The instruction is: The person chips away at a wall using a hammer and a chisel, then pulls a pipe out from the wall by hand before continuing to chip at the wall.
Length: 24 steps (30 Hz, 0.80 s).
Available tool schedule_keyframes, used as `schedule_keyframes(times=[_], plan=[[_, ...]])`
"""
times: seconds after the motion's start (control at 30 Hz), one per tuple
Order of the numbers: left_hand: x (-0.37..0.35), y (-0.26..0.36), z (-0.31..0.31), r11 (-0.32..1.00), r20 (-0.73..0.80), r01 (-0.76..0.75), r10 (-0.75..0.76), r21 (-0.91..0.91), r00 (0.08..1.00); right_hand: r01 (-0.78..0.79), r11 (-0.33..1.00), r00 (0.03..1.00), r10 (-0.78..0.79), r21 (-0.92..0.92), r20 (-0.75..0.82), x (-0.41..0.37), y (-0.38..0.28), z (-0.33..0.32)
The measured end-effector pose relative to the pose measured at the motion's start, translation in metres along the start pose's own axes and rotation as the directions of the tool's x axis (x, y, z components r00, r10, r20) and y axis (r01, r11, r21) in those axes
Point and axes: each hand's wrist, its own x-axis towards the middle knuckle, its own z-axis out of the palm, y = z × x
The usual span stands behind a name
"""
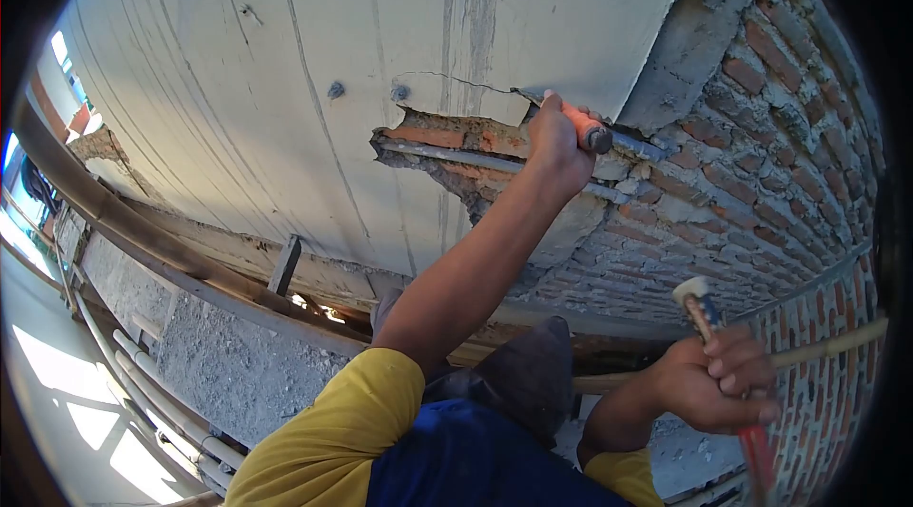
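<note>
My left hand (559, 147) is closed around the orange handle of a chisel (582, 125), whose dark butt end points to the right. The chisel's tip meets the plastered wall (361, 41) at a crack above a broken-out hole. Inside that hole, bricks (428, 136) and a grey pipe (456, 157) show. Lower right, my right hand (721, 383) grips a hammer (704, 309). Its pale-faced head sticks up above the fist, and a red part of the handle, slightly blurred, extends below. The hammer is apart from the chisel.
Bare brickwork (751, 165) with rough mortar covers the right side. Bamboo poles (190, 264) run along the wall's foot at left. Below lies a rubble-strewn ledge (238, 364), with pipes (181, 421) beside it. Another bamboo pole (827, 345) crosses behind my right hand.
</note>
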Motion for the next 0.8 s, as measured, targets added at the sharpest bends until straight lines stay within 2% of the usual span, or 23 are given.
schedule_keyframes(times=[0.03, 0.07, 0.1, 0.13, 0.17, 0.2, 0.27, 0.3, 0.4, 0.5, 0.53, 0.57, 0.6, 0.67, 0.7, 0.77, 0.8], plan=[[-0.001, 0.000, -0.001, 1.000, 0.017, -0.004, 0.004, 0.023, 1.000, 0.111, 0.992, 0.993, -0.107, 0.060, -0.055, 0.002, 0.002, 0.005], [-0.001, 0.001, -0.002, 0.999, 0.034, -0.009, 0.008, 0.044, 0.999, 0.062, 0.966, 0.992, -0.032, -0.253, 0.120, -0.036, 0.031, -0.021], [-0.001, 0.003, -0.001, 0.999, 0.032, 0.017, -0.018, 0.050, 0.999, 0.124, 0.835, 0.956, 0.044, -0.536, 0.291, -0.074, 0.060, -0.048], [-0.001, 0.005, -0.002, 0.998, 0.026, 0.044, -0.045, 0.056, 0.999, -0.033, 0.736, 0.883, 0.338, -0.676, 0.325, -0.092, 0.065, -0.056], [-0.002, 0.005, -0.004, 0.995, 0.019, 0.074, -0.075, 0.061, 0.997, -0.094, 0.564, 0.729, 0.601, -0.820, 0.330, -0.103, 0.067, -0.052], [-0.002, 0.003, -0.011, 0.993, 0.058, 0.079, -0.084, 0.082, 0.995, -0.366, 0.381, 0.517, 0.842, -0.849, 0.154, -0.108, 0.061, -0.051], [0.003, 0.007, -0.014, 0.992, 0.163, 0.061, -0.079, 0.113, 0.983, -0.354, 0.477, 0.617, 0.766, -0.804, 0.183, -0.094, 0.053, -0.046], [-0.002, 0.003, -0.020, 0.989, 0.154, 0.065, -0.085, 0.132, 0.984, -0.356, 0.497, 0.655, 0.736, -0.792, 0.168, -0.093, 0.040, -0.047], [-0.003, 0.009, -0.015, 0.982, 0.186, 0.041, -0.076, 0.183, 0.980, -0.445, 0.727, 0.810, 0.576, -0.524, 0.111, -0.107, 0.050, -0.053], [-0.008, 0.013, -0.014, 0.980, 0.184, 0.063, -0.099, 0.191, 0.978, -0.202, 0.942, 0.961, 0.244, -0.268, 0.132, -0.130, 0.080, -0.055], [-0.008, 0.014, -0.014, 0.974, 0.199, 0.042, -0.087, 0.223, 0.976, -0.117, 0.989, 0.980, 0.129, -0.088, 0.151, -0.144, 0.105, -0.063], [-0.007, 0.014, -0.015, 0.967, 0.215, 0.019, -0.076, 0.254, 0.974, -0.241, 0.884, 0.899, 0.359, -0.400, 0.250, -0.175, 0.131, -0.083], [-0.006, 0.012, -0.018, 0.959, 0.224, 0.003, -0.069, 0.285, 0.972, -0.287, 0.669, 0.765, 0.591, -0.685, 0.256, -0.211, 0.157, -0.105], [0.002, 0.010, -0.027, 0.961, 0.226, 0.043, -0.107, 0.273, 0.968, -0.205, 0.450, 0.679, 0.705, -0.869, 0.205, -0.210, 0.150, -0.102], [0.007, 0.011, -0.026, 0.963, 0.239, 0.055, -0.120, 0.264, 0.964, -0.148, 0.525, 0.755, 0.608, -0.838, 0.247, -0.163, 0.123, -0.071], [0.003, 0.012, -0.024, 0.961, 0.246, 0.002, -0.073, 0.278, 0.966, -0.149, 0.723, 0.862, 0.430, -0.674, 0.270, -0.140, 0.108, -0.046], [0.001, 0.012, -0.024, 0.958, 0.248, -0.018, -0.056, 0.286, 0.967, -0.193, 0.828, 0.903, 0.360, -0.526, 0.235, -0.142, 0.106, -0.044]])
